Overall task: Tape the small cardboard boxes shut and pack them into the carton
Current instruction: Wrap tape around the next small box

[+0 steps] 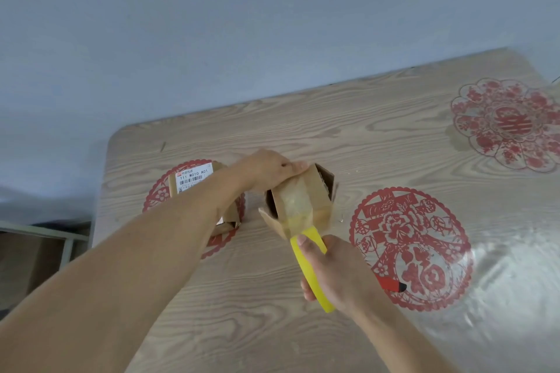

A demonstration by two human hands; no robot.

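Observation:
A small brown cardboard box (318, 194) stands tilted on the table's middle, with a strip of clear tape (295, 201) running down its near face. My left hand (266, 168) grips the box's far top edge. My right hand (336, 272) holds a yellow tape roll (310, 254) just below the box, the tape stretched from roll to box. A second small box (194, 182) with a white barcode label sits to the left, partly hidden behind my left forearm.
The wood-grain table (363, 136) carries red paper-cut decorations under a clear cover. A red and black pen-like tool (392, 285) lies right of my right hand. A wall rises behind the table. Past the table's left edge sits a low frame (39, 233).

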